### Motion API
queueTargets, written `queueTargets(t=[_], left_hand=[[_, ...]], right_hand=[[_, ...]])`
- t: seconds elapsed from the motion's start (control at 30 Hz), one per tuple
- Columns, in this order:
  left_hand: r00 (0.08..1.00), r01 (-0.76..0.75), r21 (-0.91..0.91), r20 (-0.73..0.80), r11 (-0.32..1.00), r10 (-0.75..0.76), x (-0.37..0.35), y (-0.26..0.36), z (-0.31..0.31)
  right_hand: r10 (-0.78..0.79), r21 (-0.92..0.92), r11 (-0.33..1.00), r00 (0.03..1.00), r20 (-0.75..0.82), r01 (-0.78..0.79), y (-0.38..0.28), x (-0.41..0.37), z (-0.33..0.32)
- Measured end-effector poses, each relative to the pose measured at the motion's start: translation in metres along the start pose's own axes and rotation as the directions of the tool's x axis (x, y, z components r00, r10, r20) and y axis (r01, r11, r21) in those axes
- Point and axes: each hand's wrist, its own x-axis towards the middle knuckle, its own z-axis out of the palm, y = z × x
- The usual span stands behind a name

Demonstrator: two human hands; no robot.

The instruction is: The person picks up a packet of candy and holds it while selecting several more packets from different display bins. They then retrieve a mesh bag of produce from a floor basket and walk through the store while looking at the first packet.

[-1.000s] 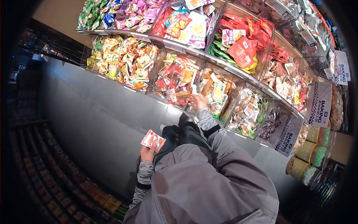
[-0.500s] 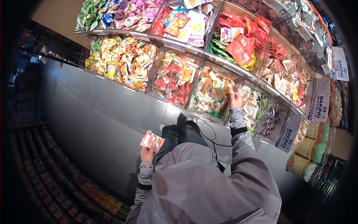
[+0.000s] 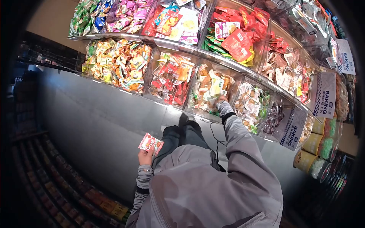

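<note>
My left hand (image 3: 145, 156) is closed on the lower edge of a small red-and-white candy packet (image 3: 151, 144), held over the floor beside my legs. My right hand (image 3: 222, 99) reaches into a clear bin (image 3: 205, 113) of wrapped brown snacks. Its fingers curl down among the packets, and what they grip is mostly hidden. Close to it lies a pale yellow-and-green packet (image 3: 216, 87) on the pile.
Neighbouring bins hold red packets (image 3: 167, 81), orange wrapped snacks (image 3: 131, 64) and white-and-green packets (image 3: 251, 104). Larger red bags (image 3: 239, 41) fill an upper bin. BAKING signs (image 3: 294, 129) and stacked tubs (image 3: 311, 163) stand at right. A dark cable (image 3: 216, 140) hangs beside my legs.
My right hand has moved left and lower, from the bin's right side to nearer its front. The view has shifted slightly. My left hand keeps the candy packet.
</note>
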Motion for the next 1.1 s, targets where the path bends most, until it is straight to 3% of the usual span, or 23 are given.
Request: queueTargets(t=[0.07,0.13,0.2,0.27,0.3,0.33,0.4,0.47,0.5,0.57,0.63,0.67,0.7,0.73,0.8,0.87,0.93,0.97,1.0,1.07,1.1], left_hand=[[1.0,-0.003,0.004,-0.014,1.0,0.003,-0.003,0.001,-0.001],[1.0,-0.005,0.006,-0.027,1.0,0.005,-0.004,0.004,-0.002],[0.995,0.089,0.005,-0.039,0.996,-0.088,-0.006,0.008,-0.003],[0.997,0.069,-0.03,-0.032,0.997,-0.07,-0.007,0.011,-0.001],[0.998,0.052,-0.066,-0.023,0.996,-0.053,-0.007,0.011,0.001],[0.998,0.05,-0.068,-0.024,0.996,-0.052,-0.007,0.011,0.001],[0.997,0.083,-0.044,-0.005,0.996,-0.083,-0.004,0.009,0.003],[0.997,0.079,-0.059,0.01,0.995,-0.078,0.001,0.004,0.005],[0.997,0.078,-0.071,0.022,0.994,-0.076,0.002,0.003,0.007],[0.998,0.066,-0.073,0.028,0.995,-0.065,0.003,0.007,0.012],[0.998,0.052,-0.071,0.039,0.996,-0.05,0.004,0.01,0.017],[0.998,0.045,-0.073,0.046,0.996,-0.042,0.004,0.011,0.017],[0.998,0.037,-0.076,0.052,0.996,-0.033,0.004,0.012,0.017],[0.998,0.03,-0.075,0.06,0.997,-0.025,0.005,0.012,0.017],[0.997,0.049,-0.097,0.056,0.994,-0.044,0.004,0.012,0.017],[0.999,0.026,-0.101,0.048,0.995,-0.022,0.001,0.016,0.017],[0.999,0.032,-0.148,0.019,0.988,-0.03,-0.004,0.013,0.013],[1.0,0.011,-0.101,-0.001,0.995,-0.011,-0.003,0.006,0.008],[1.0,0.007,-0.1,-0.009,0.995,-0.008,-0.006,0.007,0.006],[0.997,0.047,-0.033,-0.065,0.998,-0.049,-0.012,0.009,0.003],[0.997,0.024,-0.072,-0.073,0.997,-0.03,-0.012,0.005,0.001]], right_hand=[[0.405,0.139,0.887,0.887,0.22,-0.44,0.0,0.0,0.014],[0.371,0.185,0.898,0.914,0.167,-0.399,0.001,-0.011,0.024],[0.233,0.081,0.962,0.94,0.251,-0.261,-0.004,-0.013,0.011],[0.346,0.134,0.92,0.924,0.165,-0.369,-0.02,-0.012,-0.025],[0.236,0.245,0.937,0.968,0.086,-0.25,-0.006,-0.009,-0.024],[0.21,0.339,0.912,0.972,0.105,-0.233,-0.005,-0.007,-0.044],[0.191,0.362,0.918,0.981,-0.044,-0.163,-0.019,-0.01,-0.086],[0.166,0.589,0.797,0.986,-0.007,-0.13,-0.021,-0.01,-0.11],[0.175,0.723,0.664,0.98,0.095,-0.189,-0.035,-0.014,-0.128],[0.038,0.919,0.353,0.985,0.17,-0.173,-0.051,-0.017,-0.131],[-0.183,0.972,0.164,0.963,0.196,-0.166,-0.087,-0.025,-0.129],[-0.206,0.984,0.096,0.964,0.168,-0.15,-0.108,-0.031,-0.11],[-0.235,0.951,0.194,0.93,0.283,-0.24,-0.13,-0.037,-0.11],[-0.27,0.961,0.061,0.922,0.277,-0.271,-0.149,-0.036,-0.085],[-0.229,0.967,0.072,0.94,0.253,-0.243,-0.189,-0.033,-0.059],[-0.246,0.967,0.247,0.961,0.125,-0.062,-0.218,-0.019,-0.033],[-0.189,0.978,0.157,0.968,0.166,-0.137,-0.242,-0.015,-0.04],[-0.166,0.954,0.129,0.942,0.291,-0.272,-0.247,-0.011,-0.037],[-0.174,0.954,0.125,0.941,0.291,-0.272,-0.245,-0.008,-0.025],[-0.193,0.824,0.534,0.976,-0.101,0.191,-0.232,-0.002,0.001],[-0.178,0.847,0.522,0.984,-0.005,0.099,-0.222,-0.01,-0.018]])
